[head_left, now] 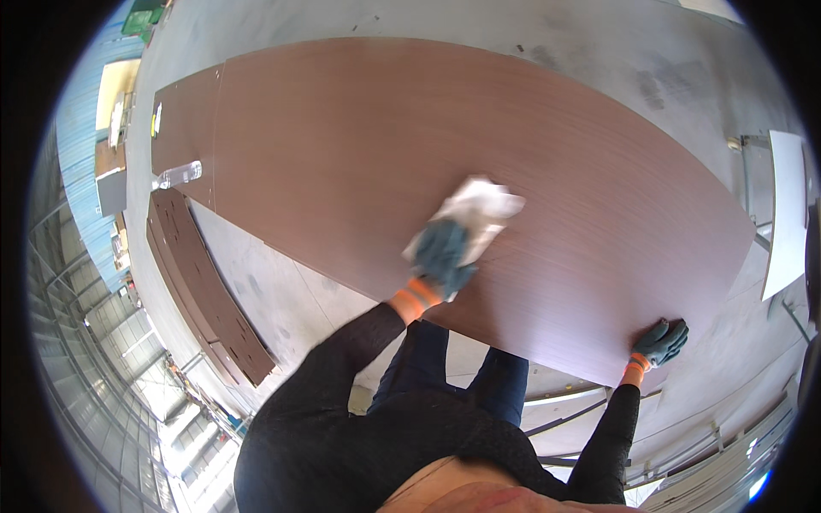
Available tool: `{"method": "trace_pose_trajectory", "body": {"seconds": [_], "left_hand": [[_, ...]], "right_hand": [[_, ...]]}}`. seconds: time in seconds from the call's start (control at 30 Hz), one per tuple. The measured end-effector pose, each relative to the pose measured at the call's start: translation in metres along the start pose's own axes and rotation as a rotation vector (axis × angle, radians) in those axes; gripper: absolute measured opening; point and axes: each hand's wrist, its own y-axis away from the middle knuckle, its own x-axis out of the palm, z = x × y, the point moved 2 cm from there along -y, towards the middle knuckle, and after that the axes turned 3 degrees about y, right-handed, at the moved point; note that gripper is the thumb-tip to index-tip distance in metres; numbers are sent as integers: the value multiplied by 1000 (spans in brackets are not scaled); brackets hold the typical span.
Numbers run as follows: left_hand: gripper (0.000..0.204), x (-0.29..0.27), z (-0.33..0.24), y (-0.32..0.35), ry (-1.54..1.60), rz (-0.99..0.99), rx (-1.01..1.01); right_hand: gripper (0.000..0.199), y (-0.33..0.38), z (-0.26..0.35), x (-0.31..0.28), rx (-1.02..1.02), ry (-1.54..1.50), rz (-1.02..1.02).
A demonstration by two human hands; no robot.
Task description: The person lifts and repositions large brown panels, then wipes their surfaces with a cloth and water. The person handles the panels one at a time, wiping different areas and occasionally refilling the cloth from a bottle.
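A large brown wood-grain panel (342, 145) lies flat before me. My left hand (443, 255), in a dark green glove with an orange cuff, holds a crumpled white cloth (486, 202) down on the panel near its front edge. The hand and cloth are slightly blurred, and the glove hides part of the cloth. At the panel's near right edge my right hand (661, 344), gloved alike, rests flat with its fingers stretched out and nothing in it.
A clear plastic bottle (178, 175) lies on the panel's left end. Narrower brown boards (205, 291) are stacked below it at the left. A white board (783, 214) stands at the far right. Metal supports (564, 410) show under the panel beside my legs.
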Motion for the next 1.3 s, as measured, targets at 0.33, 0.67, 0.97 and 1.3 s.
{"method": "trace_pose_trajectory", "body": {"seconds": [0.33,0.67,0.97,1.3], "left_hand": [[51,-182,316,99,-418,-803,-1036],[81,-81,165,-202,-357,-350,-650],[82,99,-217,-378,-311,-227,188],[38,253,-567,-277,-165,-20,1081]], "right_hand": [[51,-10,3,15,54,-75,85],[53,-4,-6,2,88,-42,112],[54,-9,-4,-16,152,-131,24],[45,10,-30,-10,402,-677,-242]]}}
